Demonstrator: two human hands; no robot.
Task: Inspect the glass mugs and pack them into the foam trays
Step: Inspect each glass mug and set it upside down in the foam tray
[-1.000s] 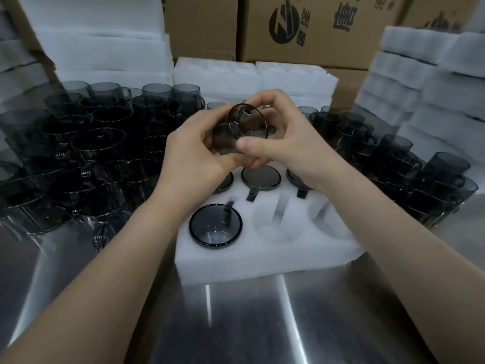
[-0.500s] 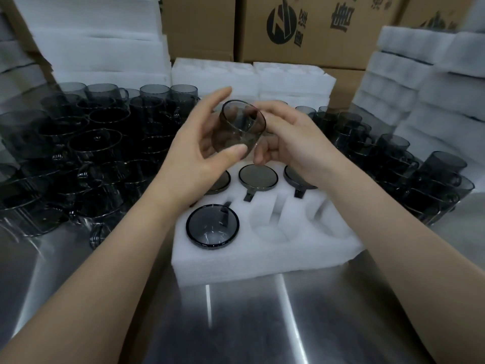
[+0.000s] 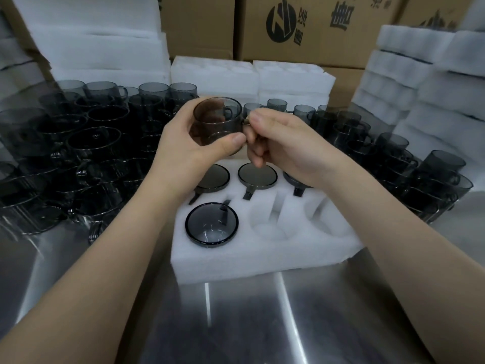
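**Smoky mug held up over the foam tray**

Both hands hold one grey glass mug (image 3: pixel 217 119) in the air above the far side of the foam tray (image 3: pixel 262 256), which lies at the middle of the steel desk (image 3: pixel 262 324). The left hand (image 3: pixel 189 143) wraps thumb and fingers round the mug's body. The right hand (image 3: pixel 283 151) pinches its handle between thumb and forefinger, the other fingers curled under. The mug stands roughly upright.

In the tray, a mug (image 3: pixel 212 223) sits mouth-up in the near-left cavity, and three more fill the far row, the middle one (image 3: pixel 257 176) bottom-up. Loose mugs crowd the desk toward its left edge (image 3: pixel 78 153) and right edge (image 3: pixel 393 158). White foam stacks (image 3: pixel 433 82) and cardboard boxes (image 3: pixel 315 27) rise behind.
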